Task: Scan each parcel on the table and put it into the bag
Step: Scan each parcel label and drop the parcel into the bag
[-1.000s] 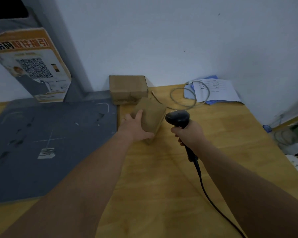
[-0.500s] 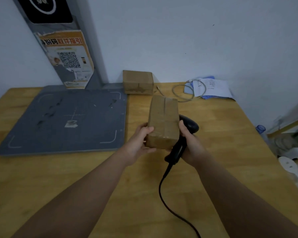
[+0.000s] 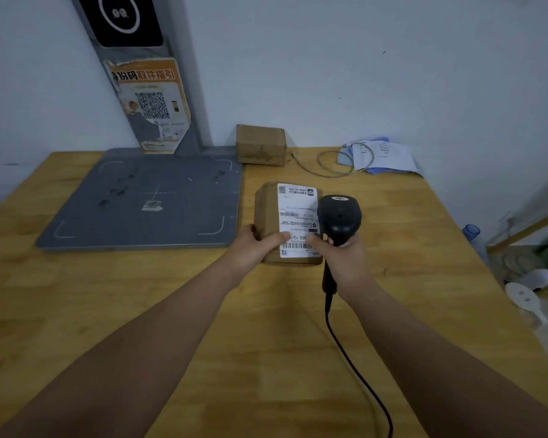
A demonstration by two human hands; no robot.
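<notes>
Head view: scan step in hand. Our left hand [image 3: 253,245] grips the parcel [image 3: 268,216] at its near-left corner, fingers curled round it, thumb on the label [image 3: 296,210]. It sits label-up, mid-surface [image 3: 408,248], just right of the grey pad [image 3: 146,197]. Right hand [image 3: 345,260] wraps the scanner [image 3: 339,216] handle; its head is beside the label, not aimed at it. Next, we judge: tip scanner onto barcode, trigger, then bag it (bag not in view). 2nd parcel [image 3: 261,145] waits at far edge. Vs 0.5 s ago: parcel turned label-up, scanner brought alongside.

Grey mat [image 3: 140,200] at left, QR poster [image 3: 151,105] behind it, papers [image 3: 383,156] w/ cable loop [image 3: 329,167] back right.
</notes>
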